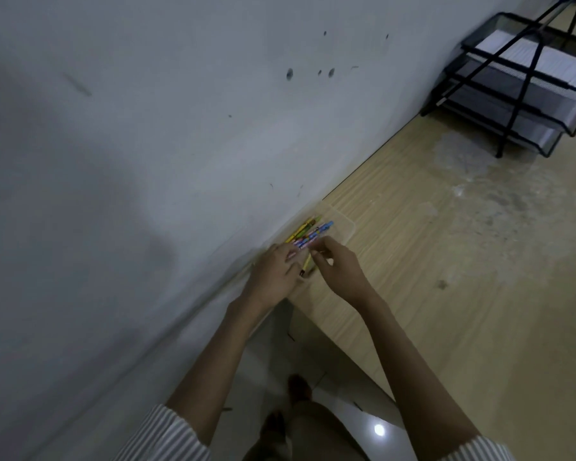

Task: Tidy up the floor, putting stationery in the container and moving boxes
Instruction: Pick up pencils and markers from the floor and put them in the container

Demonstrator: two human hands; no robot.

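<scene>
Wooden table (pixel 413 261) against a white wall (pixel 147 161). Colourful pencils (pixel 310 236) are pinched in the left hand (pixel 275 272) grip over a clear container (pixel 345 224) at the wall; right hand (pixel 338 266) fingertips are closed on the bundle. Black mesh trays (pixel 526 94) sit far right.

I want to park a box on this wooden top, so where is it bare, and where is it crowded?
Bare: the wooden top between the clear container and the black mesh tray rack, out to its near edge. Crowded: the wall corner, where the left hand and right hand work over the pens.
</scene>
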